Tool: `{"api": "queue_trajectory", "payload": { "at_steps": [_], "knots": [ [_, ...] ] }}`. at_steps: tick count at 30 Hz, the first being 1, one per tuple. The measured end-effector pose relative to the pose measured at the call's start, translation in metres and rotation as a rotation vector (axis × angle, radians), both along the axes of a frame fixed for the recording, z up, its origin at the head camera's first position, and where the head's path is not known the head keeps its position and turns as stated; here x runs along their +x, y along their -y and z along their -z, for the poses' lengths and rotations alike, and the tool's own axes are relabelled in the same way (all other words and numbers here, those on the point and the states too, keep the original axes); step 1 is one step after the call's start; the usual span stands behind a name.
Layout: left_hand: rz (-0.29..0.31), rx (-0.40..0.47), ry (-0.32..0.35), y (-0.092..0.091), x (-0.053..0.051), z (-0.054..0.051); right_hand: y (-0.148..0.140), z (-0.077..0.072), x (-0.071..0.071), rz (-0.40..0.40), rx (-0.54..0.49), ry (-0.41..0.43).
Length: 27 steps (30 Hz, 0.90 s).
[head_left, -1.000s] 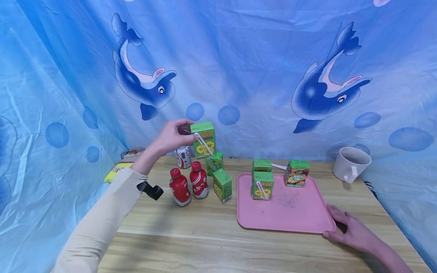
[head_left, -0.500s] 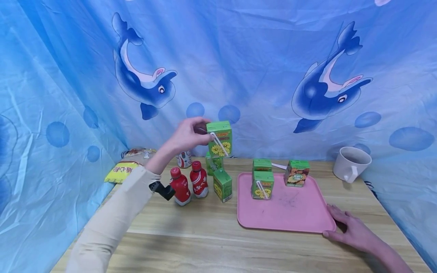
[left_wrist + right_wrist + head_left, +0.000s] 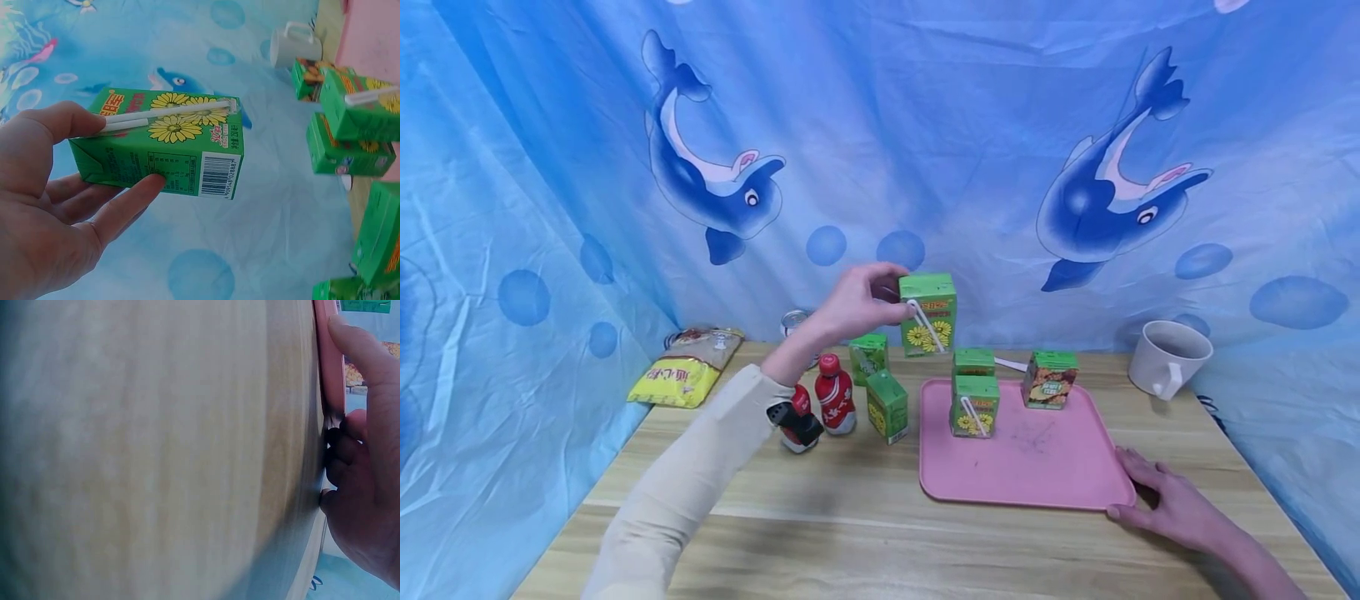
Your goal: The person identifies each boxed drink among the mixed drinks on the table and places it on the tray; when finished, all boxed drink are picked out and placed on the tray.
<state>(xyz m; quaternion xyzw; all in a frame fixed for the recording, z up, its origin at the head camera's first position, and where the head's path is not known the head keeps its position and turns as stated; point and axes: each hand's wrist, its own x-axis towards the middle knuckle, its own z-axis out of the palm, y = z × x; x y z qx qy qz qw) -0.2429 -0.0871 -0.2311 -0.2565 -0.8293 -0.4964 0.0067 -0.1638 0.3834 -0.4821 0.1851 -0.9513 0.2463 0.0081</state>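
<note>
My left hand [image 3: 868, 300] grips a green drink carton [image 3: 928, 317] with yellow flowers and a white straw on its front. It hangs in the air just left of and behind the pink tray [image 3: 1037, 475]. In the left wrist view, thumb and fingers hold one end of the carton [image 3: 187, 144]. On the tray stand two similar flower cartons [image 3: 974, 408], one behind the other, and a brown-and-green carton [image 3: 1050, 381]. My right hand [image 3: 1172, 504] holds the tray's near right corner, thumb on the front rim and fingers at the right side; the right wrist view shows the thumb against the rim [image 3: 331, 362].
Left of the tray stand two more green cartons [image 3: 887, 407] and two red bottles [image 3: 836, 396]. A can [image 3: 793, 321] is mostly hidden behind the left arm. A yellow snack bag [image 3: 681, 375] lies at the back left, and a white mug [image 3: 1170, 358] stands at the back right.
My left hand has carried the flower carton to the right, from above the bottles and standing cartons toward the tray. My right hand stays at the tray corner.
</note>
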Motion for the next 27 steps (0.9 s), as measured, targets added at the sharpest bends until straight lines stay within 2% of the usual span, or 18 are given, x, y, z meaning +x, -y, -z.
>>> {"api": "queue_trajectory", "payload": {
  "at_steps": [15,27],
  "knots": [
    [0.069,0.008,-0.036,-0.048,0.0,0.012,0.0,0.001,-0.001,0.004,-0.009,0.012],
    [0.12,0.026,-0.003,-0.086,-0.003,0.029,0.002,-0.001,0.001,-0.002,-0.01,-0.012]
  ]
}}
